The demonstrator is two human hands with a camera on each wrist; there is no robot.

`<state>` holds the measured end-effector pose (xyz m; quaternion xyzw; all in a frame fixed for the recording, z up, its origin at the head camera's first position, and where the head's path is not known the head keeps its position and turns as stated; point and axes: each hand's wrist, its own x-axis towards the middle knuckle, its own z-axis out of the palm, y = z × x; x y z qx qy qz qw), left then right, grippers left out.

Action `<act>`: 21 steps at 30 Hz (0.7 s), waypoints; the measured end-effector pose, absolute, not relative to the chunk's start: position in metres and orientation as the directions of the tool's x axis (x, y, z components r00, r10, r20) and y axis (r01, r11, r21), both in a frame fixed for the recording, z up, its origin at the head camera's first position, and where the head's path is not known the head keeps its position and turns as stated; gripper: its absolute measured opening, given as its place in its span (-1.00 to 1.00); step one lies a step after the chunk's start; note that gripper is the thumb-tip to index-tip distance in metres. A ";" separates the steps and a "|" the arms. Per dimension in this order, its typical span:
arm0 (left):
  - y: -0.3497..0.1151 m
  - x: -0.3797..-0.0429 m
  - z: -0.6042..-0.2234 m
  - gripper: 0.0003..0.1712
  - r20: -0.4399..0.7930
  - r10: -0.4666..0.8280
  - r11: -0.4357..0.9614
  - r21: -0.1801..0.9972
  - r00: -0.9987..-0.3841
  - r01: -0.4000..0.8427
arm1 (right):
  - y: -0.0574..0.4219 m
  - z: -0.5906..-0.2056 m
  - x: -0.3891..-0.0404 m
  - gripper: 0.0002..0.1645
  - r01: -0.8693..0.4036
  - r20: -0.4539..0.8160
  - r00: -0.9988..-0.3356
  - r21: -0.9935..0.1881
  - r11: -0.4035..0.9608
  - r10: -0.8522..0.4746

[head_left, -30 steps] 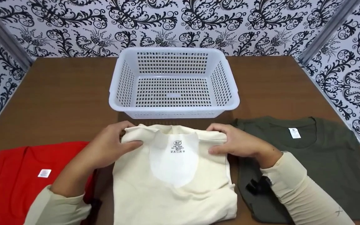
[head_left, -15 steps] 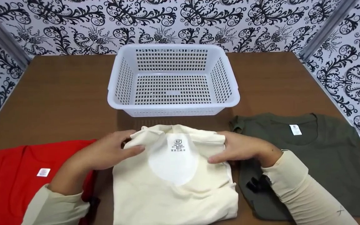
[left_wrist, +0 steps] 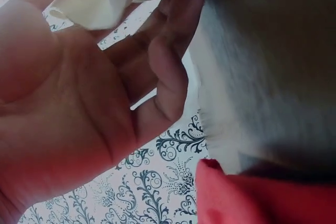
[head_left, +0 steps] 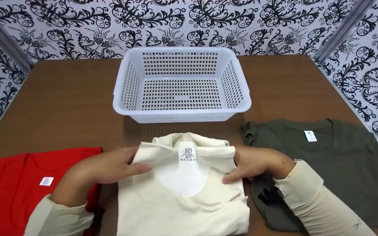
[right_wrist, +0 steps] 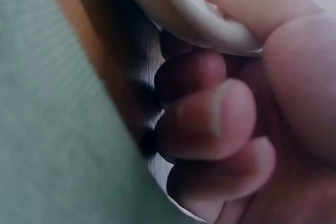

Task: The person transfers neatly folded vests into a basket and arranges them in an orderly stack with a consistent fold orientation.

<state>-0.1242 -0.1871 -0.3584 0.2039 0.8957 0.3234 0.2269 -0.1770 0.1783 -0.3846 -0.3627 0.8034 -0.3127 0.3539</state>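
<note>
A folded cream shirt (head_left: 182, 209) lies at the front middle of the table, its printed neck label upward and its upper part raised off the surface. At its left upper side my left hand (head_left: 116, 167) grips the fabric, thumb on top and fingers behind. My right hand (head_left: 254, 164) pinches the opposite side the same way. In the left wrist view, cream cloth (left_wrist: 100, 3) sits between thumb and fingers. Curled fingers (right_wrist: 210, 119) hold the shirt edge (right_wrist: 184, 9) in the right wrist view. The fingers behind the cloth are mostly hidden in the head view.
Behind the shirt stands a white perforated plastic basket (head_left: 182, 113) with nothing in it. A folded red shirt (head_left: 21, 190) lies to the left, and a dark green shirt (head_left: 346, 183) to the right. Patterned walls (head_left: 182, 26) enclose the brown table (head_left: 71, 98) at back and sides.
Both hands have come down slightly toward the front with the shirt's upper part. The side folds of cream cloth now stand more upright around the label. Basket and other shirts stay in place.
</note>
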 end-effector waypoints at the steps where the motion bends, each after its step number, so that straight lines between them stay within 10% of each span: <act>1: -0.187 -0.124 -0.359 -0.48 -0.281 0.508 0.713 0.667 -0.815 0.215 | 0.178 -0.385 -0.177 -0.45 -0.353 -0.347 -0.491 -0.759 0.547 -0.799; 12: -0.187 -0.122 -0.363 -0.58 -0.306 0.477 0.730 0.660 -0.824 0.178 | 0.176 -0.383 -0.172 -0.46 -0.243 -0.429 -0.552 -0.737 0.630 -0.715; 21: -0.179 -0.120 -0.365 -0.66 -0.284 0.449 0.759 0.622 -0.847 0.193 | 0.168 -0.385 -0.168 -0.52 -0.502 -0.215 -0.672 -0.572 0.649 -0.709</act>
